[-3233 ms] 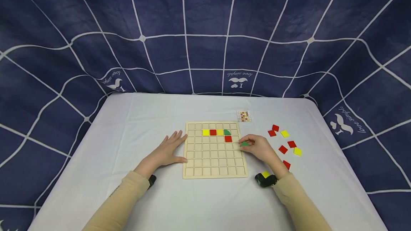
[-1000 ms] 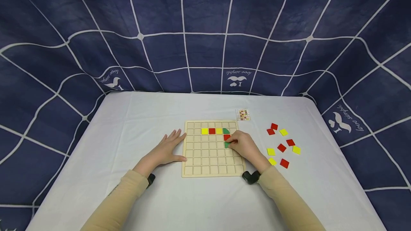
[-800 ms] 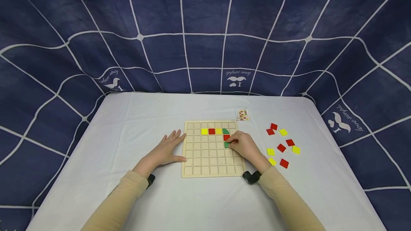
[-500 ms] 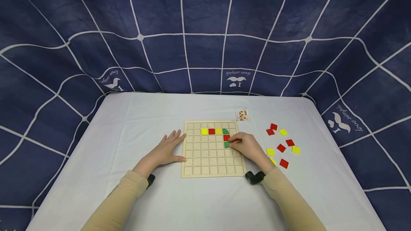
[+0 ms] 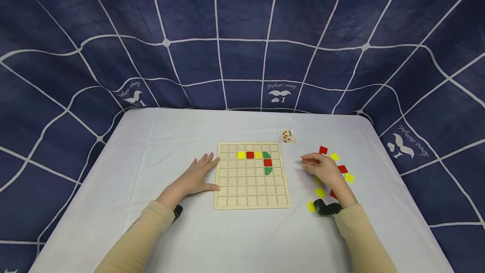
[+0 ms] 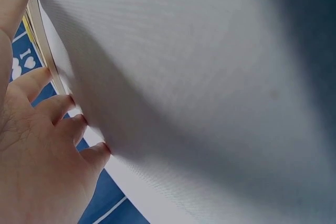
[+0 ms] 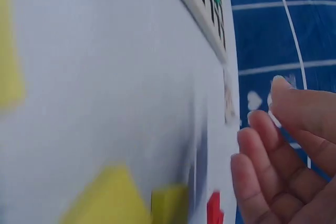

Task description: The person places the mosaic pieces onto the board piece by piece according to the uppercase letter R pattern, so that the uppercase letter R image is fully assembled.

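Observation:
A pale wooden grid board (image 5: pixel 242 191) lies on the table. Its second row bears a yellow tile (image 5: pixel 241 155), a red tile (image 5: pixel 250 155), another yellow tile and a green quarter-round tile (image 5: pixel 267 155). Below that are a red tile (image 5: pixel 267 162) and a second green quarter-round tile (image 5: pixel 268 171). My left hand (image 5: pixel 194 179) spreads its fingers and thumb against the board's left edge. Right of the board, my right hand (image 5: pixel 325 171) hovers above loose tiles, partly covering them. In the right wrist view its fingers (image 7: pixel 254 179) are loosely bent with nothing between them.
Loose red tiles (image 5: pixel 323 150) and yellow tiles (image 5: pixel 349 177) lie scattered on the right of the white-covered table (image 5: pixel 182 134). A small printed pattern card (image 5: pixel 286 135) lies just beyond the board's far right corner. Blue checked cloth (image 5: pixel 242 62) hangs behind.
My right hand has placed the green quarter-round tile below the red one, let go and moved right to the loose tiles. My left hand has stayed at the board's edge.

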Tool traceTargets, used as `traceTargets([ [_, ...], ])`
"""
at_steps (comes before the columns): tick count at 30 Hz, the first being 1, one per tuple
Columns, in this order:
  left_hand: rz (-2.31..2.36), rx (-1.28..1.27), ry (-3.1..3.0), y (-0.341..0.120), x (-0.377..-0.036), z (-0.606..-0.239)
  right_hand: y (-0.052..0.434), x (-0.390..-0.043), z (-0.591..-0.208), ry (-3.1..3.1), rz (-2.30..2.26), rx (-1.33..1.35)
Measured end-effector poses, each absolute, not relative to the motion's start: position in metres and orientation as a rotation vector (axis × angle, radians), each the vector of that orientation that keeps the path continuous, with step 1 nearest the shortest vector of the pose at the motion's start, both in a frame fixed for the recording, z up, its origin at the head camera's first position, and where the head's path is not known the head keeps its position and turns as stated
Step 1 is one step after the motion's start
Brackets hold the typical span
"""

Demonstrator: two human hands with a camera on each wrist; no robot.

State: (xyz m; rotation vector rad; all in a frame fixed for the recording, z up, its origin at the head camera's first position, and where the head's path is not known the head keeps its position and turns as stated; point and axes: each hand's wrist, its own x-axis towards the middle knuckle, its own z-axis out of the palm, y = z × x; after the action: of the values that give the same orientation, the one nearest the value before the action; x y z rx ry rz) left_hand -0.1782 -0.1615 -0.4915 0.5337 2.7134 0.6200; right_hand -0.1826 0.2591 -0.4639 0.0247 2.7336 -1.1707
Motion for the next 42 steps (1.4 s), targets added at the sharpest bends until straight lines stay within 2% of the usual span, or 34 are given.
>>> traceTargets([
  [7,0.615,0.529,2.72,-0.162,-0.178,-0.491,0.291,-0.169,-0.47,2.728,-1.083,0.044],
  [14,0.602,0.529,2.717,-0.162,-0.178,-0.491,0.293,-0.152,-0.479,2.767,-0.963,0.095],
  [27,0.611,0.519,2.712,-0.161,-0.177,-0.49,0.281,-0.155,-0.48,2.823,-0.917,0.124],
  [35,0.611,0.516,2.719,-0.16,-0.177,-0.49,0.262,-0.166,-0.478,2.728,-1.169,0.162],
  [42,0.608,0.515,2.72,-0.161,-0.178,-0.491,0.225,-0.176,-0.474,2.635,-1.363,0.117],
])
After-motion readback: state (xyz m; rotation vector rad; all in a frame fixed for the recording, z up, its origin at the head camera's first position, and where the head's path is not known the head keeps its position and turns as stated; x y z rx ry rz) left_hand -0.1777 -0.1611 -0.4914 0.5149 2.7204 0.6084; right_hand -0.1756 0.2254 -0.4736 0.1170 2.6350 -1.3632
